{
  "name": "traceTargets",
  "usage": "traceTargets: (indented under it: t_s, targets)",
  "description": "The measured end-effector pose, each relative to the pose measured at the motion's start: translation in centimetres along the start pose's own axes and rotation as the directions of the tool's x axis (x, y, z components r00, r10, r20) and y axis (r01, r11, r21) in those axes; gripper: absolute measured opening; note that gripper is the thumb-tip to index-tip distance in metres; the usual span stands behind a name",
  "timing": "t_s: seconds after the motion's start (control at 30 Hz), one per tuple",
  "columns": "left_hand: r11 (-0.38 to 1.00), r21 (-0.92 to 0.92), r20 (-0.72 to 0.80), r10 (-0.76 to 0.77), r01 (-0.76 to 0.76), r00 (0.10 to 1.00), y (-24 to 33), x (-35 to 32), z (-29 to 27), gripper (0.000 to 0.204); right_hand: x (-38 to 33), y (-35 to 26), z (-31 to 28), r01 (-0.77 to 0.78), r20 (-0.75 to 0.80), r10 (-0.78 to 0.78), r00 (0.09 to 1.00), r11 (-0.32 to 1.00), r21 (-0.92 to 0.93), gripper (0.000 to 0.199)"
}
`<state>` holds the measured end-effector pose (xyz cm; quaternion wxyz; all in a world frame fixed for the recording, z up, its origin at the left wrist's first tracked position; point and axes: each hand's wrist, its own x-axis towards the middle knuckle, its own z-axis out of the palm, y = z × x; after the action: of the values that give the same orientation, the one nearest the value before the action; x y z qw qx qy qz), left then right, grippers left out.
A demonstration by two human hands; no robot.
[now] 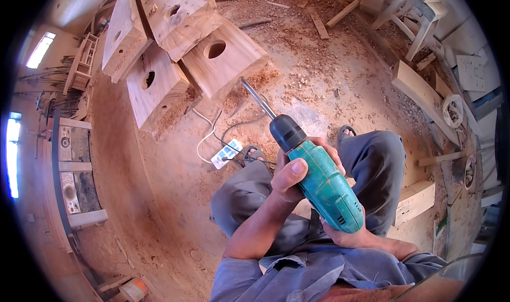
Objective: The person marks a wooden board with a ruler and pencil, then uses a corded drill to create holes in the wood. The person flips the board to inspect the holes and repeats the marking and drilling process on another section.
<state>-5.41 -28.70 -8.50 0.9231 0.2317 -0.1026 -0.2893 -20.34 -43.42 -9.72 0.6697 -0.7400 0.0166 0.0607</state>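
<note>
Sawdust-strewn workshop floor (319, 84), a seated person holding a teal electric drill (324, 182) over the lap.

Left hand (292, 172) has its fingers closed round the drill's front, just behind the black chuck (287, 132), as if to steady it; right hand (353, 235) cups the rear from below, fingers mostly hidden. The long bit (257, 97) points toward wooden blocks with round holes (212, 52), well apart. A white power strip (227, 153) lies by the sandalled feet.

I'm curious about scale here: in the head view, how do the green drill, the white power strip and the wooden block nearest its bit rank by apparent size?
1. Wooden block and green drill: alike; the drill is nearer the camera, so unranked.
2. White power strip: clearly smallest.
</note>
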Motion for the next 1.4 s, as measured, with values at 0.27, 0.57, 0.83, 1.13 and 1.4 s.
traceTargets:
  t_s: [0.27,0.57,0.83,1.13,1.4]
  targets:
    - [0.996,0.079,0.064,0.024,-0.029,0.998,0.0,-0.1,-0.6,0.062,0.2,-0.5,0.0,0.006,0.007,-0.005,1.0,0.999,-0.032,0.04]
    - [0.988,0.135,0.025,0.075,-0.078,0.997,-0.4,0.1,-0.1,0.065,0.5,-0.6,0.2,0.06,-0.031,-0.061,0.998,0.998,-0.022,0.043]
    - [0.98,-0.188,-0.058,0.047,-0.057,0.997,-1.1,-0.2,1.1,0.061,-0.4,-2.6,0.0,-0.05,-0.072,0.05,0.996,0.999,0.005,0.029]
    - [0.971,-0.212,-0.058,0.097,-0.107,0.994,-1.5,-0.1,1.5,0.064,-0.3,-3.7,-0.6,-0.015,-0.051,0.012,0.999,0.997,-0.071,0.025]
    - [0.982,-0.145,0.022,0.129,-0.125,0.991,-1.4,0.6,0.0,0.065,0.4,-3.2,-0.5,-0.04,-0.032,0.038,0.999,0.997,-0.064,0.036]
